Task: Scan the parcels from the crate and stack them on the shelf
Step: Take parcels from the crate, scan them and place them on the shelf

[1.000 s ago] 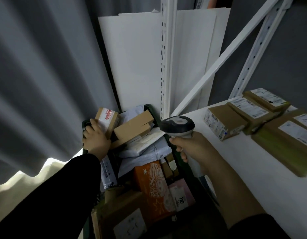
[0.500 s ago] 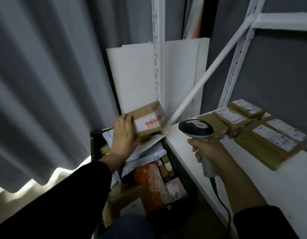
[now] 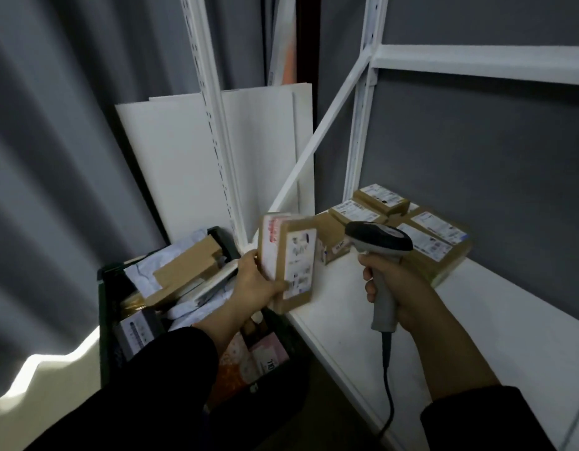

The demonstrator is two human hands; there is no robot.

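Observation:
My left hand [image 3: 255, 283] grips a small brown cardboard parcel [image 3: 289, 260] and holds it upright over the shelf's left edge, its white label turned toward the scanner. My right hand [image 3: 397, 289] grips the handle of a grey barcode scanner [image 3: 377, 242], whose dark head points left at the parcel from a short gap. The dark green crate [image 3: 107, 320] stands on the floor at lower left, full of several boxes and mailer bags. Several labelled brown parcels [image 3: 428, 239] lie stacked at the back of the white shelf [image 3: 460, 320].
White shelf uprights [image 3: 213, 125] and a diagonal brace [image 3: 317, 141] rise behind the crate. White boards [image 3: 171, 164] lean against the grey curtain [image 3: 53, 141]. An upper shelf rail [image 3: 476, 61] crosses at top right. The scanner's cable [image 3: 387, 385] hangs over the shelf front.
My left hand lifted the parcel out of the crate, carried it right to the shelf edge and turned its label toward the scanner. The view tilted upward.

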